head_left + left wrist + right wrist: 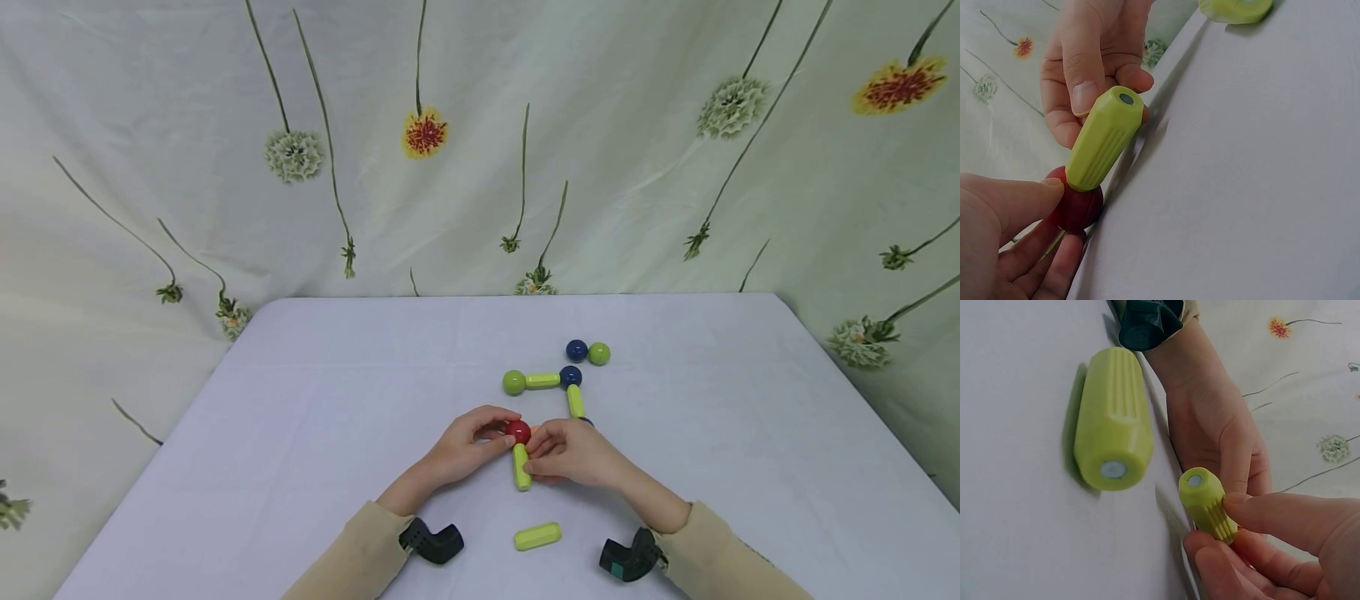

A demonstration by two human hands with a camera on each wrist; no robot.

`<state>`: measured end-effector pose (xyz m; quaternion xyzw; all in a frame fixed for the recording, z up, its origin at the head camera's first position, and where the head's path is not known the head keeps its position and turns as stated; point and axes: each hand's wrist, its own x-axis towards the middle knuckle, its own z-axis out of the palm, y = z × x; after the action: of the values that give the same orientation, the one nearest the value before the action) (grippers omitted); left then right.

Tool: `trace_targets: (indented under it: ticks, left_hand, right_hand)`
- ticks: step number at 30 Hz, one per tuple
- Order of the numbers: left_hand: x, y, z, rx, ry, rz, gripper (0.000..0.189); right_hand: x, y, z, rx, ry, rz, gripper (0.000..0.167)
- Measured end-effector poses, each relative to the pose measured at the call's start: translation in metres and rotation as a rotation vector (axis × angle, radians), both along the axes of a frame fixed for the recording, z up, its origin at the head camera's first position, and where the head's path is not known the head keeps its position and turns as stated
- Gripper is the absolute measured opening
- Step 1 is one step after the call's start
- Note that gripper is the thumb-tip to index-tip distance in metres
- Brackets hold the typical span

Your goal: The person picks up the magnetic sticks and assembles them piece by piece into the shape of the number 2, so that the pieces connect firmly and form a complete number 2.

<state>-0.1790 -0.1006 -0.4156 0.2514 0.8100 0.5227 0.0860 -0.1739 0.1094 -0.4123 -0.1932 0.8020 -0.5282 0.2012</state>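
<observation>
My left hand (pixel 471 443) pinches a red ball (pixel 518 431) between thumb and fingers. A yellow-green magnetic rod (pixel 1104 140) joins the ball and points toward me; its metal-tipped end faces the right wrist camera. My right hand (pixel 576 452) holds this rod with thumb and fingertips, close to the left hand. Just behind the right fingers an orange piece (pixel 535 429) shows, mostly hidden. Beyond the hands, a green ball (pixel 513 382), a rod (pixel 542 381), a dark blue ball (pixel 571 377) and another rod (pixel 575 401) form a bent chain, its near end partly covered by my right hand.
A loose yellow-green rod (pixel 537 536) lies on the white table (pixel 337 400) between my forearms. Farther back, a dark blue ball (pixel 577 350) touches a green ball (pixel 599 353). A flower-patterned cloth (pixel 465 208) hangs behind the table.
</observation>
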Motion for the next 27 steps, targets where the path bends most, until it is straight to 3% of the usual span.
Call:
trace_targets:
  ticks: [10,17,27]
  left_hand:
    - [0.000,0.000,0.001,-0.004,0.001,0.001,0.031]
    - [0.001,0.000,0.001,-0.007,0.001,0.003,0.031]
    - [0.002,0.001,0.004,-0.033,-0.003,0.016,0.031]
  right_hand:
    - [-0.005,0.010,0.010,0.078,0.070,0.028,0.021]
    - [-0.012,0.022,0.021,0.033,0.048,0.011,0.022]
    - [-0.028,0.043,0.027,0.066,0.055,-0.165,0.030]
